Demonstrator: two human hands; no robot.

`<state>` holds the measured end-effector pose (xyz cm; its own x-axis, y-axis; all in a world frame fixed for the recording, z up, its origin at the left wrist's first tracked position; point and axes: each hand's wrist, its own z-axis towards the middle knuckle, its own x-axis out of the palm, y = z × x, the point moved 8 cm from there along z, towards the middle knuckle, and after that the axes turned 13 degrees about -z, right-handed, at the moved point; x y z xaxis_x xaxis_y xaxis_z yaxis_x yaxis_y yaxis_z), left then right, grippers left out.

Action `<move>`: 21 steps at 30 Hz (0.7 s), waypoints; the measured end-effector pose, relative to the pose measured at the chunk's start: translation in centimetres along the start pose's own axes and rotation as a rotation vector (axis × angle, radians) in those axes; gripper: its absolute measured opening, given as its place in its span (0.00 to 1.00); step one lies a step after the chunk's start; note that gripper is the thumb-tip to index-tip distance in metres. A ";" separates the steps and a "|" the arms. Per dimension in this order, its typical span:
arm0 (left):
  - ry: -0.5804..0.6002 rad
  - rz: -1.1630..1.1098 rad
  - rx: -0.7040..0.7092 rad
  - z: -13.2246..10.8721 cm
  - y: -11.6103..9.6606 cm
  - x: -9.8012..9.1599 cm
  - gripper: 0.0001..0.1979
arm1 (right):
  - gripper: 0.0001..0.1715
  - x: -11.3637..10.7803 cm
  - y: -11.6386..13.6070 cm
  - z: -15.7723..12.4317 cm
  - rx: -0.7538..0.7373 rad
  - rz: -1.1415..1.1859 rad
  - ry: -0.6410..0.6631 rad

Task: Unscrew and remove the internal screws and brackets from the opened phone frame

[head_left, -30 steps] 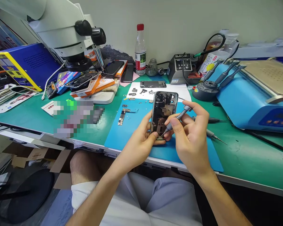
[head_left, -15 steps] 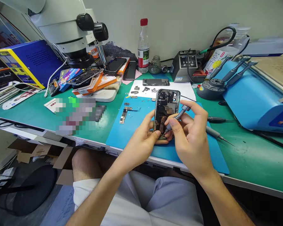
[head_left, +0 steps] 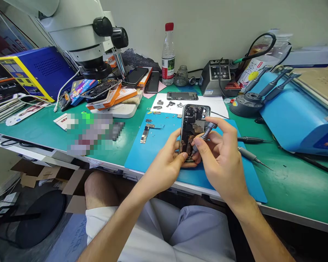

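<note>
An opened phone chassis (head_left: 193, 125) with bare inner parts stands tilted above the blue mat (head_left: 158, 149). My left hand (head_left: 165, 165) grips its lower left edge, thumb across the bottom. My right hand (head_left: 221, 156) pinches a small grey screwdriver (head_left: 205, 136) whose tip sits inside the lower part of the chassis. A logic board (head_left: 144, 134) and several small parts lie on the mat to the left of the phone.
A microscope (head_left: 82, 40) stands at the back left over stacked phones and boxes (head_left: 112, 91). A water bottle (head_left: 168, 54), a soldering station (head_left: 217, 76), a blue machine (head_left: 295, 112), a screwdriver stand (head_left: 248, 102) and two loose screwdrivers (head_left: 253, 147) lie right of my hands.
The view has drifted a little; both hands and the phone stay together, the screwdriver tip still in the lower chassis. Nothing was taken up or let go.
</note>
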<state>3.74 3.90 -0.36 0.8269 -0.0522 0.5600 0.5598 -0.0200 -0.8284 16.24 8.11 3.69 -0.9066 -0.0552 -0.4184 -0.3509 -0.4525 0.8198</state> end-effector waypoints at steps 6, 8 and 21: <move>0.055 -0.046 -0.019 0.1 0.4 -0.1 0.34 | 0.31 -0.9 0.5 0.2 -0.032 -0.155 -0.029; 0.070 -0.047 -0.021 0.0 0.5 -0.1 0.37 | 0.31 -1.0 0.7 0.3 -0.042 -0.193 -0.041; 0.004 0.022 0.000 0.3 0.2 -0.1 0.28 | 0.16 -1.2 3.0 2.4 -0.223 -0.465 -0.027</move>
<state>3.78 4.19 -0.61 0.8386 -0.0563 0.5418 0.5417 -0.0191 -0.8404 15.66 8.96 7.59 -0.6729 0.2186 -0.7067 -0.6627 -0.6025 0.4448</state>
